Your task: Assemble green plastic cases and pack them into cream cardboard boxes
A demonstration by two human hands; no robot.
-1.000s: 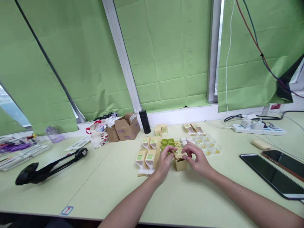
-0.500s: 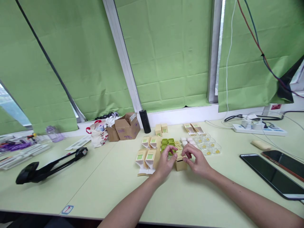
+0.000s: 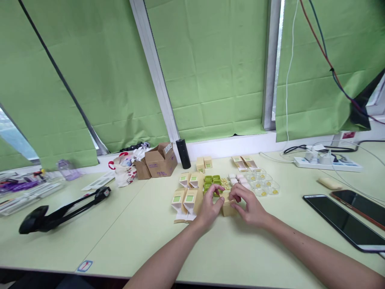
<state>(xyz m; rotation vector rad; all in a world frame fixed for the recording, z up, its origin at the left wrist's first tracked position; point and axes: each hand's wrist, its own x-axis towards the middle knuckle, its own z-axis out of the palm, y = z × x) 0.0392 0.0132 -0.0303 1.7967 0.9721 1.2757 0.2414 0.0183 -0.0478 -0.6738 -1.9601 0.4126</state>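
Between my two hands stands a small kraft cardboard box (image 3: pixel 229 209), upright on the table. My left hand (image 3: pixel 211 204) has its curled fingers and thumb at the box's left side. From the right, my right hand (image 3: pixel 249 204) grips the upper right edge with bent fingers. The box's top looks closed, though my fingers partly cover it. Just behind the hands are green square cups (image 3: pixel 212 179), small yellow pieces (image 3: pixel 224 182) and pale pink-white blocks (image 3: pixel 239 179). Flattened kraft boxes with green labels (image 3: pixel 189 199) lie left of my left hand.
Clear plastic domes with yellow centres (image 3: pixel 261 184) lie at the right. Two small boxes (image 3: pixel 204 163) and more flat boxes (image 3: pixel 245 163) are behind. Phones (image 3: pixel 345 220) and a power strip (image 3: pixel 331 163) lie far right; a black cylinder (image 3: pixel 183 154) and brown carton (image 3: pixel 161 160) stand back left.
The dark gap along the box's top front edge has closed as its lid came down. My right hand has shifted slightly; my left hand stays at the box's side.
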